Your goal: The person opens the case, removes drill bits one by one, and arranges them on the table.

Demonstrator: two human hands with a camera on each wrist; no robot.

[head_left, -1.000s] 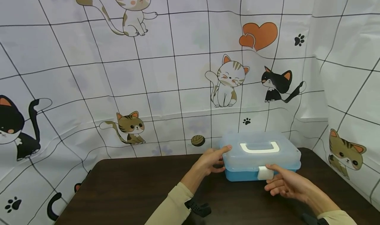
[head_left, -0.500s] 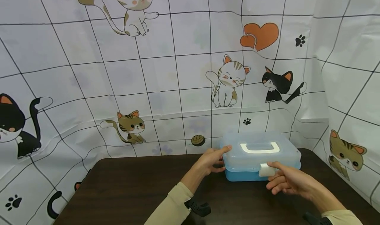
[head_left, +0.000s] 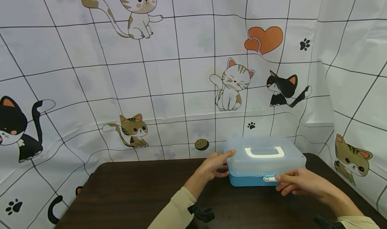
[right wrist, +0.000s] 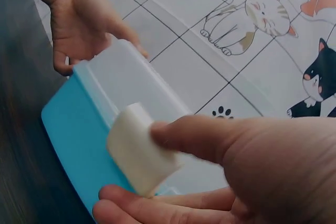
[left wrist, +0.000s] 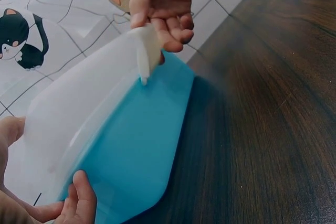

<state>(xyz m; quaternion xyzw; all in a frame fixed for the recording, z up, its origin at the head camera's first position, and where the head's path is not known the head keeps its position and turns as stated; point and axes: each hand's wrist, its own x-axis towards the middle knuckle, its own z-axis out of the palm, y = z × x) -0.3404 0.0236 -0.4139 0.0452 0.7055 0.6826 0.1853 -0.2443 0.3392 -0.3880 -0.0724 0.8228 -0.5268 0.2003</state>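
Observation:
A plastic storage box with a blue base and a translucent lid stands at the table's back right. Its lid is down, with a white carrying handle lying on top. My left hand holds the box's left end, thumb on the lid and curled fingers against the side. At the front, my right hand pinches the white latch between thumb and fingers. The latch tilts outward from the box front, and the right wrist view shows its broad face.
The dark wooden table extends to the left of the box. A white curtain with grid lines and printed cats hangs close behind it and along the right side. Black straps sit at both wrists.
The right hand has swung the latch from flat against the box front to tilted outward, turning palm-down as it shifts slightly right. The left hand and box stay in place.

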